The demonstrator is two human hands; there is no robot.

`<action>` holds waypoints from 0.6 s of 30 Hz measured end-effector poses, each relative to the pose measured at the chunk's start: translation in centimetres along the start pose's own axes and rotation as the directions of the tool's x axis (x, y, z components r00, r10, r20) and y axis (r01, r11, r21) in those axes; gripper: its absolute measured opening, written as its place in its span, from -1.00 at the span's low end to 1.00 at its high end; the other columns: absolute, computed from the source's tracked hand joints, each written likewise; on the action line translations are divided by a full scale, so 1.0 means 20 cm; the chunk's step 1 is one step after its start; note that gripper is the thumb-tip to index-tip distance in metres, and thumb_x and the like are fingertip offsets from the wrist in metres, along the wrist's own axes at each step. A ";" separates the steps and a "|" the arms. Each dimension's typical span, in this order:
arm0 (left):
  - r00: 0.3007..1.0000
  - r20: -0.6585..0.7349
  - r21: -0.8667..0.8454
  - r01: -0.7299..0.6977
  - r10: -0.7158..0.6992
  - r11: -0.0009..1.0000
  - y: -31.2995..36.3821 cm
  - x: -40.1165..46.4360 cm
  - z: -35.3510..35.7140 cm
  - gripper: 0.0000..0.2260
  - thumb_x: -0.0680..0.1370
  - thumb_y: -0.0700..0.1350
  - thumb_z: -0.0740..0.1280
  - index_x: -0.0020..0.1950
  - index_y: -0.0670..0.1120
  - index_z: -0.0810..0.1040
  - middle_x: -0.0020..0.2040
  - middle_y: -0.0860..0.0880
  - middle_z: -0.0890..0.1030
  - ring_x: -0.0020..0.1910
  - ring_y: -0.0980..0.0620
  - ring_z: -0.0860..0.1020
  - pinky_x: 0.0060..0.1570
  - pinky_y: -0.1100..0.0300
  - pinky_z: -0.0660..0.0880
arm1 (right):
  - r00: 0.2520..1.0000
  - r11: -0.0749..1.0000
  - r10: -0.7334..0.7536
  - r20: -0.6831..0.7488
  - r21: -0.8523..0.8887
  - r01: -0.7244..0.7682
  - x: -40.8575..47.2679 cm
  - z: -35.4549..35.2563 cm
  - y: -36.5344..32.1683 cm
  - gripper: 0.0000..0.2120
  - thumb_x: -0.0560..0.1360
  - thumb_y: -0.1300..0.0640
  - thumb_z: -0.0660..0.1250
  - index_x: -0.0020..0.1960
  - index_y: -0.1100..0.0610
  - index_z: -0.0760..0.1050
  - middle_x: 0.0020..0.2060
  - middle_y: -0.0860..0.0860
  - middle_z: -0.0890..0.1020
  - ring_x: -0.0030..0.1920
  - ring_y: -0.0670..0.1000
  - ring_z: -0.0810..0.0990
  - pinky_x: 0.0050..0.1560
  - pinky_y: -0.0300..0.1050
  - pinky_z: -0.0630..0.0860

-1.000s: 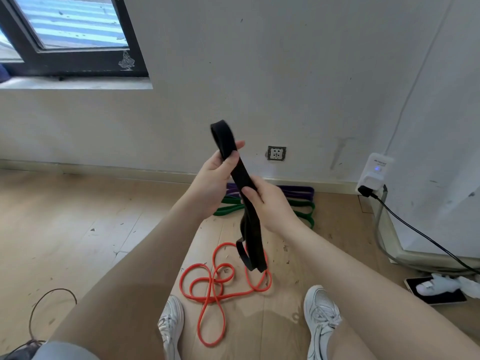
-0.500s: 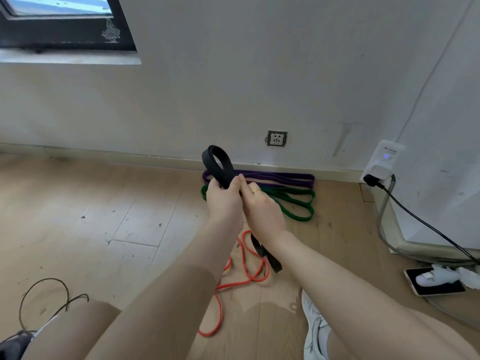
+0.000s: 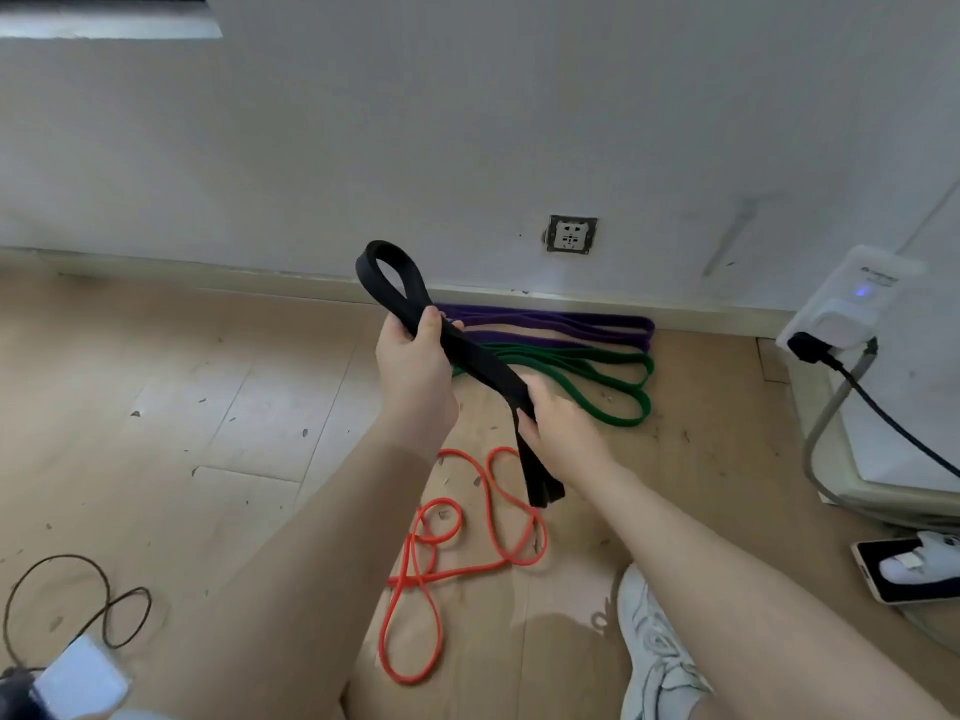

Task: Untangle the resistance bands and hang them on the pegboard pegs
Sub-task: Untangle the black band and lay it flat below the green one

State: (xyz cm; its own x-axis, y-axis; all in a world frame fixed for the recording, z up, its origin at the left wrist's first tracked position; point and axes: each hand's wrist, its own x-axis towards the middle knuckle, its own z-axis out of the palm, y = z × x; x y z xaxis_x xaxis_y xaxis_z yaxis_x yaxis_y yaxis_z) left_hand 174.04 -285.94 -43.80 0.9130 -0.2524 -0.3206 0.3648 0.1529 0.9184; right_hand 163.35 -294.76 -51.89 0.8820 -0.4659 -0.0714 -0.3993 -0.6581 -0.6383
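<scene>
The black band [image 3: 470, 358] is held in the air above the wooden floor [image 3: 208, 407], its long axis slanting from an open loop up by the baseboard down to doubled ends hanging just above the orange band [image 3: 467, 543]. The left hand [image 3: 415, 366] grips it below the loop; the right hand [image 3: 558, 428] clasps it lower. Beyond it, the green band [image 3: 597, 381] and purple band [image 3: 561, 324] lie along the white wall [image 3: 467, 122], under a socket [image 3: 572, 234].
</scene>
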 end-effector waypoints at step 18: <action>0.773 -0.258 -0.046 0.589 -0.579 0.807 -1.19 0.90 -0.28 -0.77 0.55 -0.18 0.31 0.20 -0.14 0.45 0.14 -0.06 0.55 0.09 0.01 0.54 -0.05 0.30 0.47 | 0.908 0.801 0.112 0.404 -0.577 0.159 0.68 0.67 0.86 -0.60 0.60 0.20 0.08 0.41 0.00 0.17 0.12 0.08 0.54 0.04 0.17 0.53 -0.11 -0.05 0.28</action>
State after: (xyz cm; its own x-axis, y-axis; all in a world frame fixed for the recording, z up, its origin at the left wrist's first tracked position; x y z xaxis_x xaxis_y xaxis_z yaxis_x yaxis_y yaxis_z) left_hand 182.90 -288.81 -72.76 0.5422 -0.0367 -0.8394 0.8402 0.0185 0.5419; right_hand 171.80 -304.52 -74.18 0.8572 -0.2572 -0.4461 -0.3245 -0.9425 -0.0803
